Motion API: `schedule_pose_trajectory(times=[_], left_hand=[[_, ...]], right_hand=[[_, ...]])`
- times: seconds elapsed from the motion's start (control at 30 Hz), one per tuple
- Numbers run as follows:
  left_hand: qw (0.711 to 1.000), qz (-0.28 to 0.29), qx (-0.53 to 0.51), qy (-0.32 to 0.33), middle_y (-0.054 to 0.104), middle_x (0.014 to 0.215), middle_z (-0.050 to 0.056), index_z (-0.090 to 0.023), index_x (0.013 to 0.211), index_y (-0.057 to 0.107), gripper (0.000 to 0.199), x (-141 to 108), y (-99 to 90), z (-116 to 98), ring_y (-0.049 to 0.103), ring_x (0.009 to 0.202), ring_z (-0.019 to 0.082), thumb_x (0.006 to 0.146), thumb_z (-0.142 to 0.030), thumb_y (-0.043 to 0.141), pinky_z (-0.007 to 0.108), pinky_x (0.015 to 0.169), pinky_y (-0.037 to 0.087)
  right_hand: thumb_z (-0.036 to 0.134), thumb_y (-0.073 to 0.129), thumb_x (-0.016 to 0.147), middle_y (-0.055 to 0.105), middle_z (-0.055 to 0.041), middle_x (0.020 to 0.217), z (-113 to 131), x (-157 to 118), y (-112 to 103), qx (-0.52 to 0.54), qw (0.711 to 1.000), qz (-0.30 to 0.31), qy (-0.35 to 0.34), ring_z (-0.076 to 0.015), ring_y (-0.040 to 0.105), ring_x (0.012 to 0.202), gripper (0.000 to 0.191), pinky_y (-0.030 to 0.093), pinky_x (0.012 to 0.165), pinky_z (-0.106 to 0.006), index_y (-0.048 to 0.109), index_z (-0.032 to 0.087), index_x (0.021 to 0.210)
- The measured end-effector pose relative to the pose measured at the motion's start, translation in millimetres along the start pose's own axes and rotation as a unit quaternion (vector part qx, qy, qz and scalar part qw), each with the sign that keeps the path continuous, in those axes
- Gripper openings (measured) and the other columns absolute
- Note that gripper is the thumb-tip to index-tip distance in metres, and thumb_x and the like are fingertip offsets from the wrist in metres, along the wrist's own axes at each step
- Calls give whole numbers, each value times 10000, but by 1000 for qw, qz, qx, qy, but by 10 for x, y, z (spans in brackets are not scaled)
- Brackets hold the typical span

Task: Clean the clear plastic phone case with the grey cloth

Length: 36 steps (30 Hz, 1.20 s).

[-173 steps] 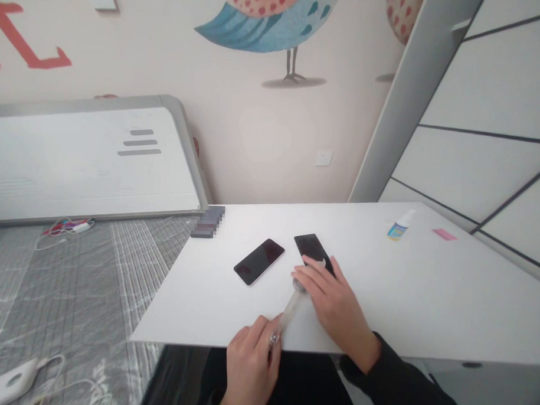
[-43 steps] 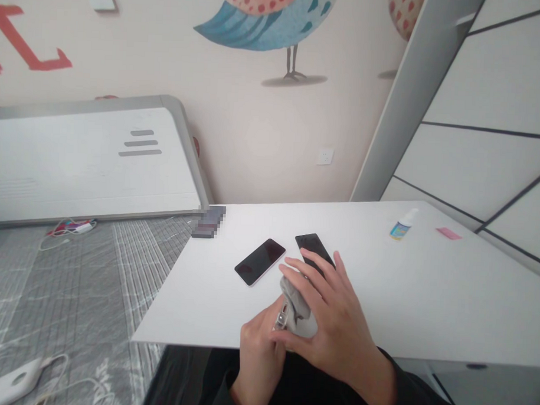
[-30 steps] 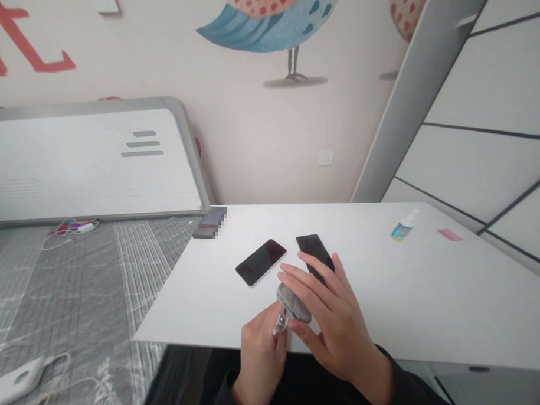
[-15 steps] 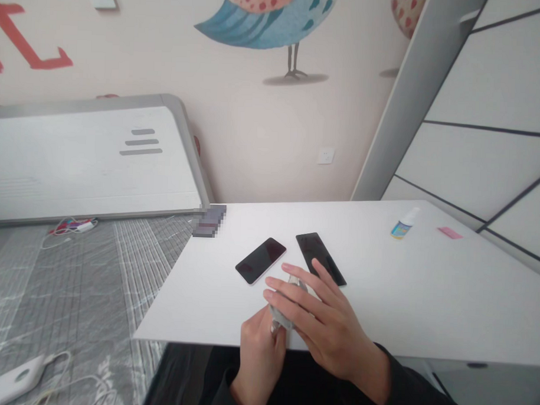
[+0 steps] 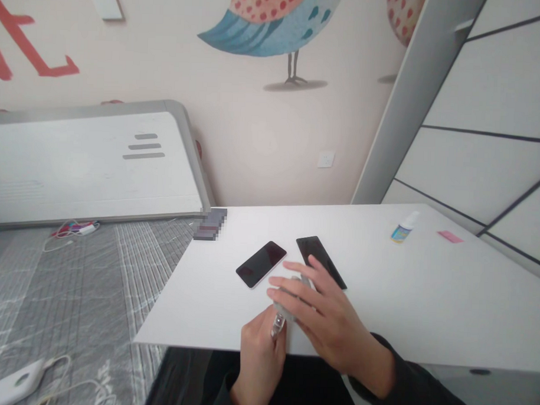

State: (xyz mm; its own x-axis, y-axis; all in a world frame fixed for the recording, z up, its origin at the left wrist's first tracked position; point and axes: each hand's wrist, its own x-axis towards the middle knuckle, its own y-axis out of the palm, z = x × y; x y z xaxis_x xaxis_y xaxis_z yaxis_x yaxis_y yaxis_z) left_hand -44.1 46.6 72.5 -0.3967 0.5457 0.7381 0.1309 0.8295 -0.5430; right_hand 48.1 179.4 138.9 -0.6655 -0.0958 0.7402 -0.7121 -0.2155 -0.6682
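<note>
My left hand point(image 5: 262, 344) is closed round the lower end of a small shiny object point(image 5: 278, 324) at the table's front edge. My right hand point(image 5: 321, 313) lies over the top of a greyish, partly see-through item point(image 5: 286, 306), its fingers spread. Both hands meet there, and the fingers hide most of what lies between them. Just beyond the hands, a black-screened phone point(image 5: 261, 264) rests at a slant on the white table point(image 5: 196, 300). A longer dark phone or slab point(image 5: 321, 257) lies to its right, partly behind my right fingers.
A spray bottle point(image 5: 402, 229) lies at the back right, beside a pink strip point(image 5: 450, 236). At the back left corner is a blurred dark item point(image 5: 211, 224). A bed with a grey cover point(image 5: 85, 290) stands left, bearing cables and a white device point(image 5: 18, 383).
The camera view has shifted slightly, lowering the scene in the picture. More of the shiny object shows above my left hand, and my right hand has tilted a little over it.
</note>
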Motion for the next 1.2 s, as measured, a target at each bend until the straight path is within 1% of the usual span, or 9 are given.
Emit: schedule_pose_trajectory(times=[0.07, 0.2, 0.33, 0.57, 0.7, 0.8, 0.93, 1.0, 1.2], left_hand=[[1000, -8, 14, 6, 625, 576, 3, -206, 728, 567, 305, 3, -2, 0, 613, 478, 144, 925, -52, 393, 224, 471, 450], [1000, 14, 3, -2, 664, 647, 4, -195, 862, 620, 253, 0, -6, 11, 642, 529, 136, 961, -87, 414, 213, 527, 484], [1000, -10, 24, 11, 625, 585, 0, -210, 741, 559, 309, -12, -9, 23, 611, 487, 142, 963, -87, 382, 223, 482, 444], [997, 55, -30, -55, 722, 748, 19, -205, 946, 645, 206, -60, -14, 14, 713, 653, 162, 974, -141, 451, 222, 599, 537], [987, 72, -74, -120, 770, 864, 2, -227, 1054, 661, 203, -122, -66, 71, 748, 738, 152, 966, -162, 491, 223, 673, 578], [981, 42, -97, -164, 779, 885, -4, -230, 998, 680, 138, -154, -154, 120, 759, 780, 151, 969, -206, 548, 217, 717, 592], [984, 30, -94, -151, 782, 903, 1, -231, 967, 712, 148, -207, -249, 160, 760, 823, 157, 962, -191, 569, 219, 752, 602], [988, 23, -89, -124, 783, 911, 9, -227, 982, 719, 168, -227, -255, 159, 759, 824, 156, 972, -182, 557, 217, 751, 604], [996, 1, -55, -71, 775, 862, 30, -203, 1024, 697, 179, -257, -171, 139, 751, 747, 146, 985, -157, 528, 203, 700, 599]], right_hand=[[139, 329, 1042, 715, -45, 1270, 12, 3, 4, 8, 1000, -7, -18, -192, 495, 1375, 387, 234, 1252, -434, 642, 193, 1263], [128, 376, 1029, 709, -57, 1286, 17, 14, 10, -25, 999, -22, 14, -230, 465, 1394, 354, 212, 1251, -493, 651, 180, 1246], [145, 326, 1058, 731, -30, 1241, 60, 22, 12, 14, 1000, -17, -22, -161, 501, 1356, 369, 217, 1258, -393, 651, 188, 1225], [168, 381, 1049, 758, -56, 1091, -137, -19, 12, -5, 999, -43, 9, -208, 643, 1164, 299, 381, 1169, -465, 664, 193, 1143], [217, 391, 1047, 756, -84, 1039, -342, -196, 133, 32, 986, -87, 138, -214, 710, 1008, 287, 543, 996, -408, 672, 186, 1092], [307, 400, 1060, 768, -88, 1056, -445, -357, 231, 93, 959, -54, 263, -215, 741, 966, 320, 605, 839, -329, 692, 187, 1110], [349, 399, 1061, 762, -93, 1137, -493, -485, 265, 94, 930, -114, 336, -241, 723, 1073, 349, 597, 904, -373, 694, 194, 1163], [313, 403, 1056, 732, -99, 1219, -465, -507, 270, 58, 937, -146, 312, -250, 681, 1163, 330, 561, 990, -429, 676, 202, 1203], [155, 407, 1030, 725, -85, 1237, 43, -471, 443, -31, 989, -13, 141, -260, 596, 1295, 343, 377, 1168, -588, 666, 208, 1250]])
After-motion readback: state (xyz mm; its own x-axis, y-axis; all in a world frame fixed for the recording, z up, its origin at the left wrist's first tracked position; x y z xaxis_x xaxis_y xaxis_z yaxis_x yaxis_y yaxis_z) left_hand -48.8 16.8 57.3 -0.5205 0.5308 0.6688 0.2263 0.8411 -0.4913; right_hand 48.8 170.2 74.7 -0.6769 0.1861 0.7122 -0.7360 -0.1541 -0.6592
